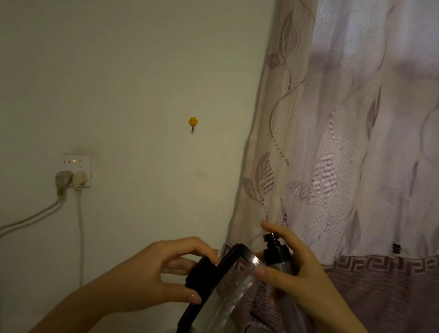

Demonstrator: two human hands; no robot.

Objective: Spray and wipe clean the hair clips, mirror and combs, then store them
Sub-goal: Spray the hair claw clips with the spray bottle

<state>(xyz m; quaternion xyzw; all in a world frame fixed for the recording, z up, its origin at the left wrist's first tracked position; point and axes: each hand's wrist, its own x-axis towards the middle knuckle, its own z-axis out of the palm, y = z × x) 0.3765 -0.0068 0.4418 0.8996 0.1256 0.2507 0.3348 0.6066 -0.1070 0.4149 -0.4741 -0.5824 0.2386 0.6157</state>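
Black-framed mirror [217, 294], glass speckled with droplets, tilted

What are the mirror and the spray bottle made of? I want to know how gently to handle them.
The mirror: seemingly glass, its glossy face reflecting the curtain, in a shiny black frame, probably plastic. The spray bottle: clear see-through body, plastic or glass, I cannot tell which; its black pump head looks like matte plastic.

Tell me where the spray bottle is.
Head view, lower right: the clear black-capped spray bottle is gripped by the right hand, beside the black-framed mirror, before the curtain.
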